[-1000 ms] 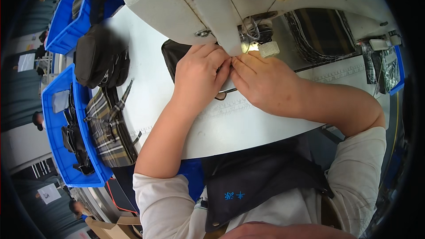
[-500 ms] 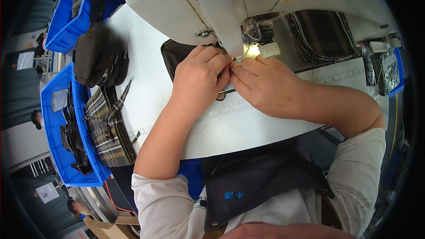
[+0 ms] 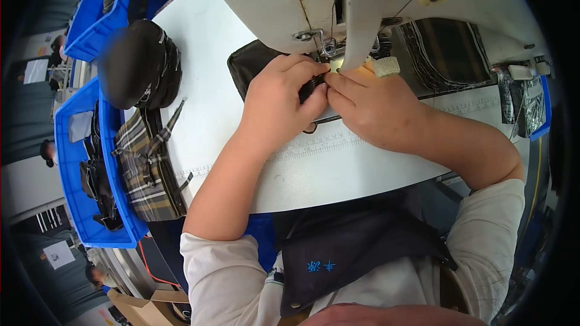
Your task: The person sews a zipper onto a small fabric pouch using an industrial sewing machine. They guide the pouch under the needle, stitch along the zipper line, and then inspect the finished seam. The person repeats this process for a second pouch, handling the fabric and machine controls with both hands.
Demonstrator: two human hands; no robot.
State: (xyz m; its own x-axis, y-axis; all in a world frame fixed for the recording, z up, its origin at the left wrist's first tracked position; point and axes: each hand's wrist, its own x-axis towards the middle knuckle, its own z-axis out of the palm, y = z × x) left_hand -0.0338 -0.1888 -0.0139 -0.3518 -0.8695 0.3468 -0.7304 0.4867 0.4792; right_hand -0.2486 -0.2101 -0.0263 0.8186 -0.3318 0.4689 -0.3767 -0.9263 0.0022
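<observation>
Beneath the head of a white sewing machine, a dark fabric piece lies on the white table, partly covered by my hands. My left hand is closed on it, thumb and fingers pinching its edge close to the needle area. A dark ridged strip shows between that thumb and the fingers. From the other side, my right hand pinches the work with its fingertips against those of the left. The fingertips hide the exact spot they grip. A small lamp lights the place.
At left stand a dark rounded bag, a plaid fabric piece and blue bins. Stacked plaid panels lie right of the needle. A ruler strip runs along the table. Clear plastic packets sit at far right.
The whole view has shifted slightly, the machine head now appearing further right. My left hand has opened its thumb gap a little, showing more of the ridged strip. Both hands still pinch the work.
</observation>
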